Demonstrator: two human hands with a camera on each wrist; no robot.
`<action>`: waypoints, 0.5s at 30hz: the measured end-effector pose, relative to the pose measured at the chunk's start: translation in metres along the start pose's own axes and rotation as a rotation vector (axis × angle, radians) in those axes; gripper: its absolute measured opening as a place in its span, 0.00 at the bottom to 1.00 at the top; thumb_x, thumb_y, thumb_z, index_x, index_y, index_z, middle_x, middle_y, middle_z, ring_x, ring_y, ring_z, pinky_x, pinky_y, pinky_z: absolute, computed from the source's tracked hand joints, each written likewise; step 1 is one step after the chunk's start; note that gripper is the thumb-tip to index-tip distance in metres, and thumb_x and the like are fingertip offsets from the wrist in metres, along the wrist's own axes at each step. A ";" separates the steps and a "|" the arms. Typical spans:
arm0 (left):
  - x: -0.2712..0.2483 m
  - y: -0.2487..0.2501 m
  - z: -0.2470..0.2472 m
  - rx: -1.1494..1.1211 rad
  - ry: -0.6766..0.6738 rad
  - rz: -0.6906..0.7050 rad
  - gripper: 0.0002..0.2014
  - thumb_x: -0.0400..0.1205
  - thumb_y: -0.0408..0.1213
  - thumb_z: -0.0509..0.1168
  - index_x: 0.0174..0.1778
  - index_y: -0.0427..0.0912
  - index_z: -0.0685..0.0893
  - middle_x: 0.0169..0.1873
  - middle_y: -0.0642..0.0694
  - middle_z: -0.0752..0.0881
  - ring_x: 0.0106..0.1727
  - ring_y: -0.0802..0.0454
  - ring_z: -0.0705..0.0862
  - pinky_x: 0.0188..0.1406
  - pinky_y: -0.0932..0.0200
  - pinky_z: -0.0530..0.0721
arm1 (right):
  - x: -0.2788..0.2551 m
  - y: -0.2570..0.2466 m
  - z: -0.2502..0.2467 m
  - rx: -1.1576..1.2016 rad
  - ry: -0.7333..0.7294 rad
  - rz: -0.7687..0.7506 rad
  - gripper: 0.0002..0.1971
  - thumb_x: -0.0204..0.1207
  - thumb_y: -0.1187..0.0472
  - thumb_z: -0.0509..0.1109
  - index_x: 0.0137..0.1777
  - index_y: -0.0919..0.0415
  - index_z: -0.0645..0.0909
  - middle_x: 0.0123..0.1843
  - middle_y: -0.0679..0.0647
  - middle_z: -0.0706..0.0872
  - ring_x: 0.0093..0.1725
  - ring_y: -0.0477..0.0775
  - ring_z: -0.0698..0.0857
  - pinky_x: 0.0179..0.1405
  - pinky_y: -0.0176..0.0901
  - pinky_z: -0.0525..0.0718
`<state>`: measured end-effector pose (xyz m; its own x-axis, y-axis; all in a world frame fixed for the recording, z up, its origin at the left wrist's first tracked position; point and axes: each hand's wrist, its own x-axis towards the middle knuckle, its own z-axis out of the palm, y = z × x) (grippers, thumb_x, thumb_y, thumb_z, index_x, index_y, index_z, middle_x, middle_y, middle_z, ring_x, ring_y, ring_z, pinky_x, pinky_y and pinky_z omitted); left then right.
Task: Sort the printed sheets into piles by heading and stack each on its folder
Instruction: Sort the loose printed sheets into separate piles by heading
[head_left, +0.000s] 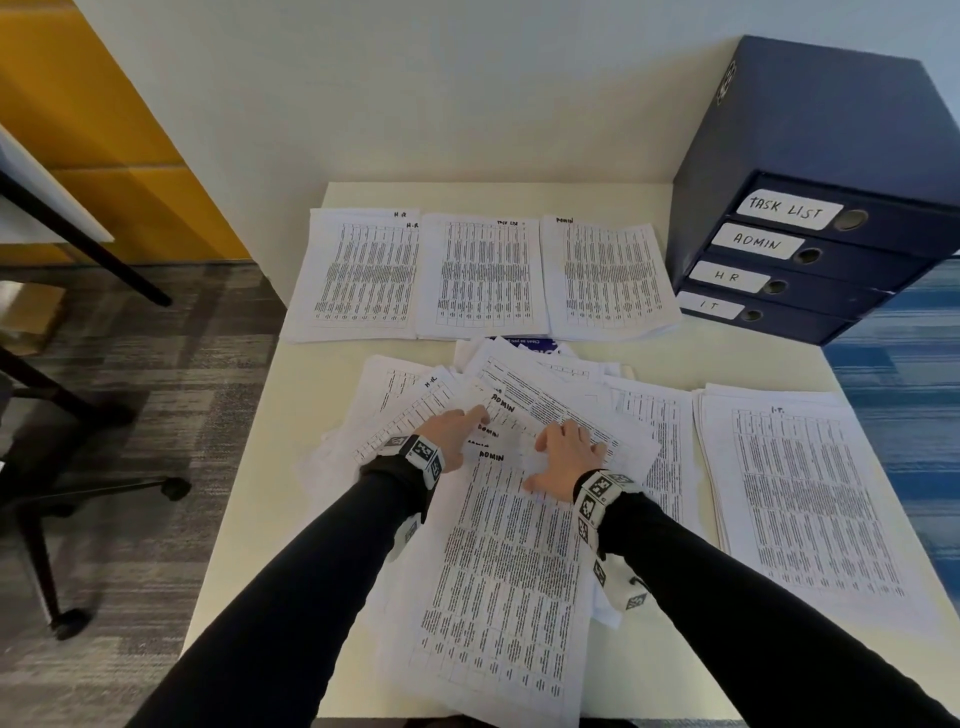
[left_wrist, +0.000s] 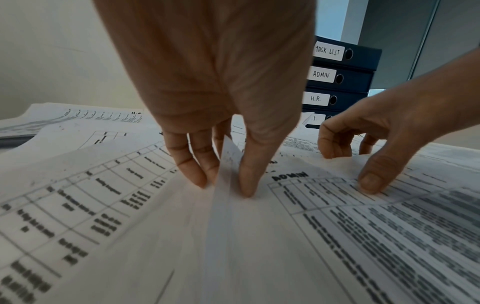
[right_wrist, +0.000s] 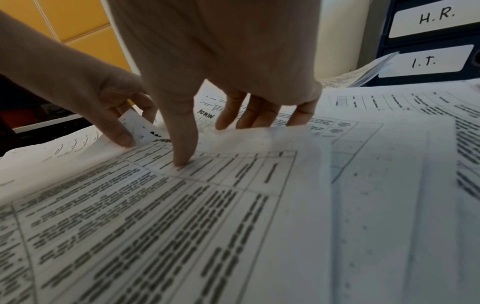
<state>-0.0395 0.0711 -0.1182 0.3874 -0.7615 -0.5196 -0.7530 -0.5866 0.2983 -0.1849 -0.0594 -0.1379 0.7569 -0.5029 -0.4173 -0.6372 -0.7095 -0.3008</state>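
Several ADMIN sheets (head_left: 506, 566) lie fanned at the front middle of the table, over a loose heap of unsorted sheets (head_left: 545, 384). My left hand (left_wrist: 226, 185) pinches the upper left corner of one sheet between thumb and fingers. My right hand (right_wrist: 207, 144) holds the top edge of the ADMIN sheets, thumb pressed on the print and fingers curled behind the edge. At the back lie the H.R. pile (head_left: 358, 275), the TASK LIST pile (head_left: 483, 275) and the ADMIN pile (head_left: 608, 280). An I.T. pile (head_left: 800, 493) lies at the right.
A stack of dark blue folders (head_left: 810, 249), labelled TASK LIST, ADMIN, H.R. and I.T., stands at the back right corner. The cream table (head_left: 260, 519) meets a white wall at the back. An office chair base (head_left: 67, 519) stands on the floor at the left.
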 end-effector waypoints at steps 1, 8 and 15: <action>0.000 -0.001 0.001 -0.006 0.009 0.001 0.28 0.77 0.23 0.62 0.71 0.48 0.64 0.58 0.42 0.77 0.51 0.44 0.81 0.44 0.55 0.78 | 0.000 0.000 0.001 -0.007 0.010 -0.006 0.23 0.63 0.47 0.78 0.53 0.50 0.71 0.58 0.49 0.71 0.62 0.54 0.70 0.63 0.54 0.66; -0.003 -0.006 0.002 0.044 0.072 0.022 0.23 0.73 0.22 0.65 0.60 0.45 0.70 0.57 0.43 0.66 0.37 0.49 0.76 0.34 0.56 0.78 | -0.005 0.000 0.005 -0.006 0.011 -0.048 0.31 0.64 0.45 0.77 0.64 0.48 0.69 0.63 0.49 0.72 0.64 0.52 0.70 0.64 0.53 0.63; -0.009 -0.009 0.009 0.172 0.189 0.007 0.11 0.74 0.29 0.64 0.44 0.49 0.72 0.51 0.49 0.70 0.53 0.49 0.69 0.54 0.55 0.69 | -0.013 -0.001 0.009 0.022 0.096 -0.070 0.38 0.62 0.47 0.78 0.70 0.48 0.64 0.66 0.52 0.68 0.67 0.54 0.68 0.66 0.54 0.65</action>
<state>-0.0406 0.0859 -0.1236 0.4624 -0.8128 -0.3544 -0.8291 -0.5380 0.1521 -0.1952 -0.0475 -0.1397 0.8092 -0.4987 -0.3107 -0.5849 -0.7337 -0.3457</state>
